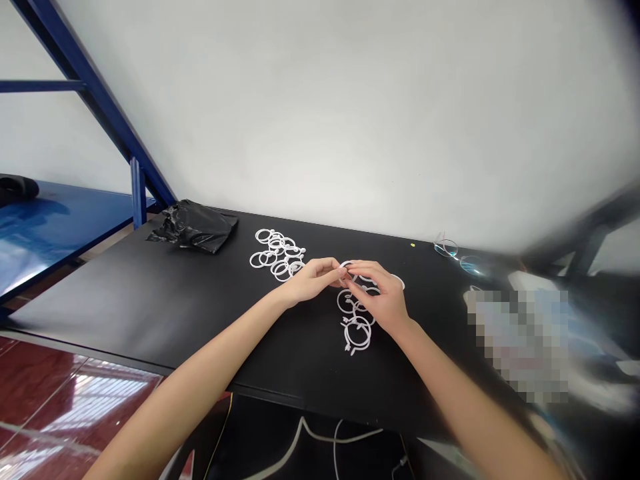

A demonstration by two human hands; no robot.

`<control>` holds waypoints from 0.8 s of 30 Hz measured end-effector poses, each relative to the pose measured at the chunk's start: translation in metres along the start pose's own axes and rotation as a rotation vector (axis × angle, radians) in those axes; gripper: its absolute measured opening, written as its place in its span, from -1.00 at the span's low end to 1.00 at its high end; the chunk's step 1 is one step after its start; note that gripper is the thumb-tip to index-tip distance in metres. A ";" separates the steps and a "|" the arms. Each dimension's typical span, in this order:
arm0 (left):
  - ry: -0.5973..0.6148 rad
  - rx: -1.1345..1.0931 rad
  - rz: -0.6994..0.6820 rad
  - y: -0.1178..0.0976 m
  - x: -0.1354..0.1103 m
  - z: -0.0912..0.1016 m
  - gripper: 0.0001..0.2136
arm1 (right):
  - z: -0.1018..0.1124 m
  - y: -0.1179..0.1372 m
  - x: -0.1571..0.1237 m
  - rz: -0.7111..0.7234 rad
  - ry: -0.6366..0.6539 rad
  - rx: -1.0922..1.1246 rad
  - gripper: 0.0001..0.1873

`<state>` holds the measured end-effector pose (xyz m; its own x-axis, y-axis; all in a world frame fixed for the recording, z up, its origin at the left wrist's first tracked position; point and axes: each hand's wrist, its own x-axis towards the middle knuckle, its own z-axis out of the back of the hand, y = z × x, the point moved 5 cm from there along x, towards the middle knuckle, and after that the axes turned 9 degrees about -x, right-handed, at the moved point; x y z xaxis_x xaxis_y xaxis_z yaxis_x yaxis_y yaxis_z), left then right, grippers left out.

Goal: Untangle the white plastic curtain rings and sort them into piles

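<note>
Both hands meet over the black table, with a white plastic ring pinched between them. My left hand has its thumb and fingers closed on the ring's near-left side. My right hand grips the ring from the other side, fingers bent together. Below and behind the right hand lie several loose white rings with small open clip ends, partly hidden by that hand. Left of my left hand is another group of white rings, overlapping one another, their tabs appearing joined.
A crumpled black plastic bag lies at the table's back left. Eyeglasses rest at the back right, near a blurred, pixelated packet. A blue metal frame slants up at left. Cables hang below the table's front edge.
</note>
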<state>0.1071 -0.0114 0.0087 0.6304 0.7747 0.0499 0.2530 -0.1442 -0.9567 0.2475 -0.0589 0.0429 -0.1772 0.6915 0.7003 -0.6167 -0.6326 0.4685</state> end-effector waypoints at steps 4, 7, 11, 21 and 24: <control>-0.037 -0.008 -0.026 -0.003 -0.001 0.004 -0.65 | 0.002 -0.003 -0.001 -0.049 -0.030 0.013 -0.88; -0.076 -0.004 -0.049 -0.005 -0.001 0.007 -0.65 | 0.005 -0.004 0.000 -0.051 -0.058 -0.042 -0.91; -0.087 0.005 -0.060 -0.007 -0.002 0.010 -0.65 | 0.004 -0.006 0.000 -0.046 -0.016 -0.130 -0.88; -0.255 0.086 -0.041 -0.005 0.000 0.025 -0.63 | 0.002 -0.018 -0.001 -0.181 0.033 -0.115 -0.90; -0.307 0.119 -0.038 -0.009 0.000 0.027 -0.62 | 0.003 -0.025 -0.001 -0.239 0.022 -0.107 -0.90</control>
<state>0.0851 0.0066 0.0092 0.3672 0.9300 0.0148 0.1727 -0.0525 -0.9836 0.2655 -0.0454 0.0321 -0.0326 0.8248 0.5644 -0.7204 -0.4108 0.5588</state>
